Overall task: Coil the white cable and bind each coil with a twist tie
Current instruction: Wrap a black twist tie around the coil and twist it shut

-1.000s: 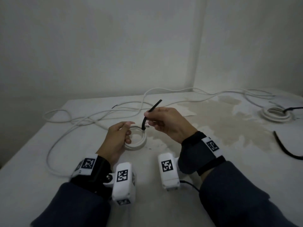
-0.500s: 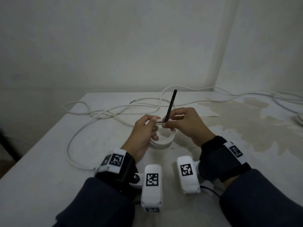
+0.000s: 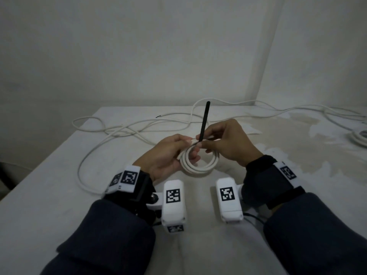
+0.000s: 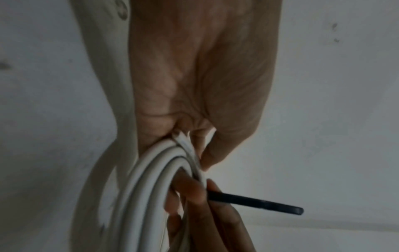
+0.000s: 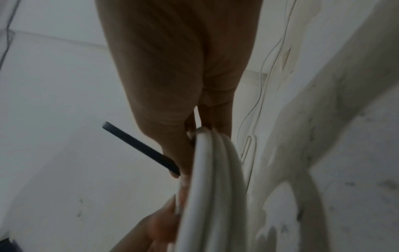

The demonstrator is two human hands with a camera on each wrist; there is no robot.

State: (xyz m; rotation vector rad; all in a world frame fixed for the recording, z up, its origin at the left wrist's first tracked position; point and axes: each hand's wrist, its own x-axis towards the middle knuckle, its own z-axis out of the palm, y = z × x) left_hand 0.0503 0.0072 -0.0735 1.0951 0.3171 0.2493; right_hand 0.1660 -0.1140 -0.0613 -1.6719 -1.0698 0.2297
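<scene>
A small coil of white cable (image 3: 198,165) is held near the table's front middle, and my left hand (image 3: 188,144) grips its left side with fingers curled round the loops. My right hand (image 3: 201,144) pinches a black twist tie (image 3: 204,122) against the top of the coil, so the tie stands nearly upright. The left wrist view shows the coil (image 4: 155,179) in my palm and the tie (image 4: 254,203) sticking out past the right fingers (image 4: 194,191). In the right wrist view the tie (image 5: 140,146) runs beside the coil (image 5: 213,170).
Loose white cable (image 3: 119,130) snakes over the back and left of the white table (image 3: 59,195). Another white coil (image 3: 359,138) lies at the far right edge. A stained patch (image 3: 297,135) marks the table's right side. Walls meet in a corner behind.
My right hand moved in to meet the left at the coil's top. The tie swung from a bent tilt to nearly upright. The coil now sits between both hands.
</scene>
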